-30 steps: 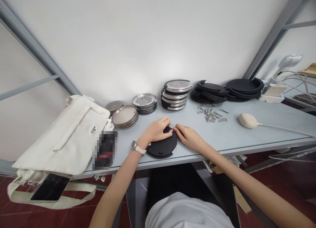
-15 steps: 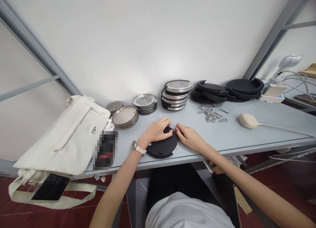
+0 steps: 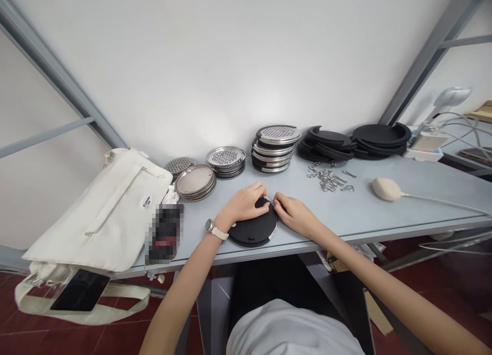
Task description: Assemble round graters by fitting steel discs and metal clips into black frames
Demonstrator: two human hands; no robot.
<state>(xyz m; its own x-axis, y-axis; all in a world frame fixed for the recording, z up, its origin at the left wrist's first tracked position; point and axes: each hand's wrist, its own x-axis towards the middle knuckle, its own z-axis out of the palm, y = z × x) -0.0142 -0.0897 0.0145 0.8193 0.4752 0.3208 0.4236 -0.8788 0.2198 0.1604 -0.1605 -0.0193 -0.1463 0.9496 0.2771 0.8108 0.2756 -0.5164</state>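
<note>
Little has moved since the frame a second back: the right hand has crept slightly along the disc edge, and the left hand sits about the same. Black disc [image 3: 251, 229] with a steel rim lies flat on the desk [image 3: 346, 214], at the front edge, between the two hands. Left hand [image 3: 242, 203] is curled over the far side of the disc, fingers on top, holding it down; a watch [image 3: 210, 227] with a cream strap is on that wrist. Right hand [image 3: 294, 215] is narrow, fingertips pinched at the rim on a thin metal piece [image 3: 269, 198], too small to identify. Behind: stacks of perforated steel graters [image 3: 277, 134], plain steel discs [image 3: 195, 179], black rings [image 3: 326, 144] and a pile of metal clips [image 3: 325, 180]. Further right, a beige corded oval object [image 3: 386, 189]. Left of the hands, a cream canvas bag [image 3: 103, 206] and a pixelated item [image 3: 164, 233] on the desk.
</note>
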